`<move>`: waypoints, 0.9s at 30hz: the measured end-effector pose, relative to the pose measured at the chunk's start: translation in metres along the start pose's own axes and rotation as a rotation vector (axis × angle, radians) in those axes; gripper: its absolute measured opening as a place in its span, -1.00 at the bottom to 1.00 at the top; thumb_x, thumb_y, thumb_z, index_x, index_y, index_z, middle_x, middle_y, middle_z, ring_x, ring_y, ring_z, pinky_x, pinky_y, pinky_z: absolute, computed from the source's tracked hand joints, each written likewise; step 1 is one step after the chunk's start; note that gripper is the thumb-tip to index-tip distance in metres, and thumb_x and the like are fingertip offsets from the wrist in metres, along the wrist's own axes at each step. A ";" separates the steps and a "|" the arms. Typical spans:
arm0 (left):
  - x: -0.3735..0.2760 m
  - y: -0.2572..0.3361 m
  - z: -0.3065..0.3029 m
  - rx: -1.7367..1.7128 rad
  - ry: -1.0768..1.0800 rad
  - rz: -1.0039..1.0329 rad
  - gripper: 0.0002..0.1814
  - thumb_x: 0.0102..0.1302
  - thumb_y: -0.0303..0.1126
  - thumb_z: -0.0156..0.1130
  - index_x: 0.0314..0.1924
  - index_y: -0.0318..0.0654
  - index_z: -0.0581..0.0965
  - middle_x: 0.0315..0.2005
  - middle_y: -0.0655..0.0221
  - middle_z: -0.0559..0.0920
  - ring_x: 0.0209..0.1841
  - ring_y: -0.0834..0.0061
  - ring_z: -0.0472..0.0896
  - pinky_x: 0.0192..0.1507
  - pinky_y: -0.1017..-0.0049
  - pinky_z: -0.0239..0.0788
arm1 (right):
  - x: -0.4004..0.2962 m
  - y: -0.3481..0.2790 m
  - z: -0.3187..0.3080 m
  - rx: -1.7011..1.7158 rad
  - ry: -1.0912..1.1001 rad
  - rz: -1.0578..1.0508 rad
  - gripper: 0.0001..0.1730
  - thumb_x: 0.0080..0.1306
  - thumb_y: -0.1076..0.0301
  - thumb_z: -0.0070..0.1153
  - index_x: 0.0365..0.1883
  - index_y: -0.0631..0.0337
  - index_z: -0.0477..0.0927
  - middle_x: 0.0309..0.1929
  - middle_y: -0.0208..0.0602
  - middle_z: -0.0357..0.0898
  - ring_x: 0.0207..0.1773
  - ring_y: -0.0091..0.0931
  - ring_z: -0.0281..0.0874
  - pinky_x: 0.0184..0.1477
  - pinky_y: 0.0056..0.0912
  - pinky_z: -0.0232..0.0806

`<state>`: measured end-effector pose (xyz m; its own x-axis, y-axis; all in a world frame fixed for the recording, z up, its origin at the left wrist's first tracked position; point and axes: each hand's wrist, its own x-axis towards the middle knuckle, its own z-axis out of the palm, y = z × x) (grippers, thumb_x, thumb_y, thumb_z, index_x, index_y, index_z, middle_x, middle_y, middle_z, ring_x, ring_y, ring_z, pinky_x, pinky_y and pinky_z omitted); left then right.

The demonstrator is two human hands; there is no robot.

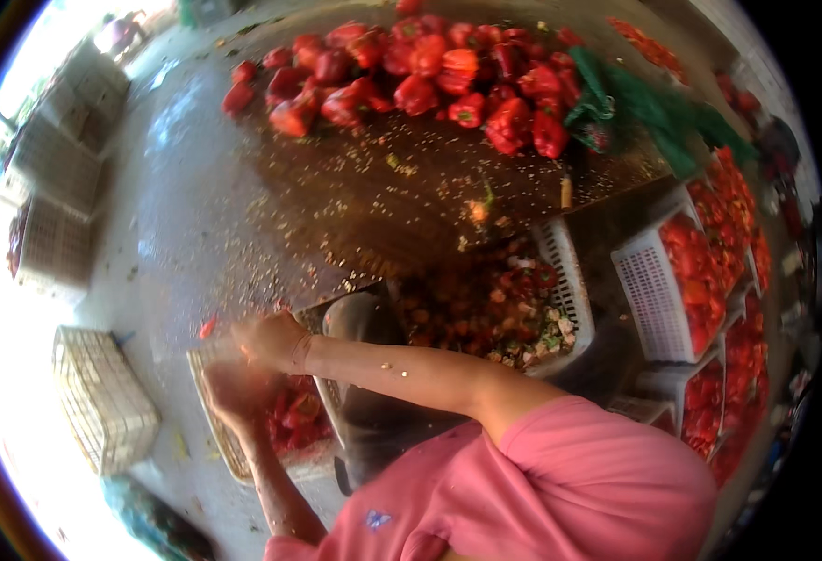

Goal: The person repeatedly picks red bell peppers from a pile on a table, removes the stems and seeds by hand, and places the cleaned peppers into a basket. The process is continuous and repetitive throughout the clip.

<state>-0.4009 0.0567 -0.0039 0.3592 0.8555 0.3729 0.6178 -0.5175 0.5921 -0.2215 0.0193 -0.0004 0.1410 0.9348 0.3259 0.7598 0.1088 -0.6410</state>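
Observation:
Both hands are motion-blurred above a crate (204, 379) at my left side, which holds red pepper pieces (298, 421). My left hand (232, 393) is over its far left part, palm side partly visible. Just above it is my right hand (274, 340), reached across my body, with a thin band at the wrist. A small orange-red bit shows between the hands. The blur hides whether either hand grips anything. Whole red bell peppers (418, 63) lie heaped along the far side of the wet, seed-strewn table (355, 189).
Beside my knee, a white crate (572, 287) contains pepper cores and scraps (495, 308). A wooden-handled tool (566, 191) and a pepper core (479, 210) lie on the table. Green netting (635, 105) lies at far right. Filled pepper crates (652, 294) stand right; an openwork crate (106, 400) stands left.

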 end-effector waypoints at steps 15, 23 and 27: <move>0.098 0.217 0.173 -0.360 -0.551 0.407 -0.54 0.20 -0.53 0.23 0.14 -0.24 0.49 0.01 0.19 0.58 0.07 0.38 0.54 0.09 0.41 0.40 | -0.093 0.416 -0.362 -0.703 0.354 0.725 -0.31 -0.05 0.22 0.36 0.12 0.02 0.45 0.16 0.16 0.30 0.17 0.06 0.31 0.15 0.00 0.30; 0.069 0.296 0.311 -1.334 -0.839 -0.448 -0.38 0.28 -0.21 0.27 0.27 -0.30 0.33 0.10 0.21 0.47 0.03 0.46 0.50 -0.02 0.53 0.41 | -0.112 0.268 -0.253 -0.130 0.772 0.348 -0.21 -0.13 0.41 0.43 0.14 0.04 0.39 0.21 0.08 0.22 0.25 -0.06 0.21 0.26 0.01 0.16; 0.075 0.288 0.296 -1.338 -0.879 -0.557 -0.41 0.15 -0.28 0.34 0.15 -0.38 0.42 -0.12 0.22 0.61 -0.12 0.40 0.60 -0.06 0.47 0.48 | -0.122 0.215 -0.193 0.114 0.774 0.163 -0.02 -0.08 0.38 0.42 0.33 0.19 0.21 0.35 0.02 0.08 0.37 -0.10 0.11 0.37 -0.09 0.04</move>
<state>0.0108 -0.0228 -0.0165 0.8538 0.4379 -0.2816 -0.0211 0.5695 0.8217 0.0470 -0.1367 -0.0444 0.6773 0.4461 0.5851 0.6280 0.0638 -0.7756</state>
